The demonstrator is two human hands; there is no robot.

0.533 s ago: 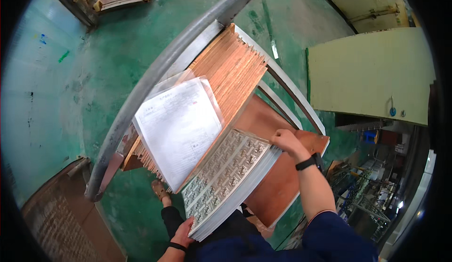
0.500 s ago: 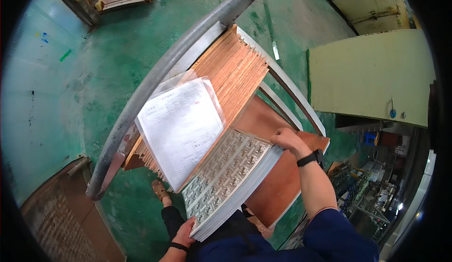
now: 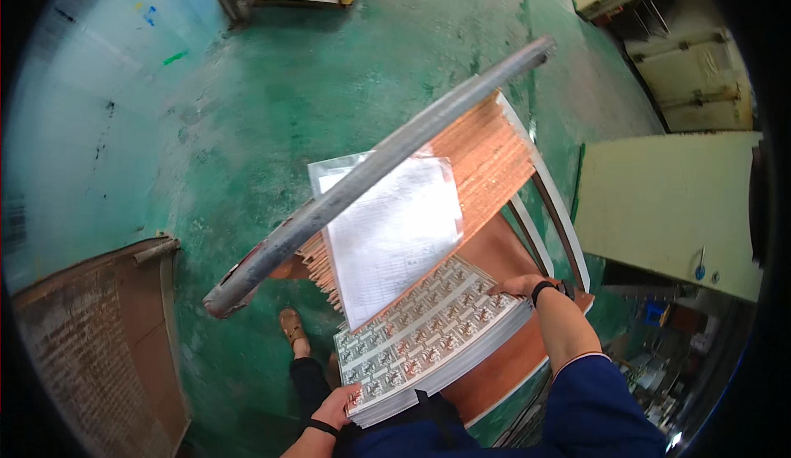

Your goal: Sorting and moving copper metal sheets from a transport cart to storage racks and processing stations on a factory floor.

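Nearest: dark blue sleeve at lower right. Left hand, black wristband on the wrist, has its grip closed around the near left corner of a stack of panels; thumb on top, fingers below hidden. Right hand, with a black watch, is grasping the right end of the same stack, fingertips bent over the top face.

Stack: grey-silver sheets, top one with a repeating raised-looking pattern. Lies in front of the person, between the two hands; a red-brown slab shows beyond and beside it. Contact with slab: cannot tell.

Just beyond: printed paper in a clear sleeve, against a row of orange-brown boards. A grey tube rail crosses above both in view.

Farther: green floor; pale green cabinet at right.
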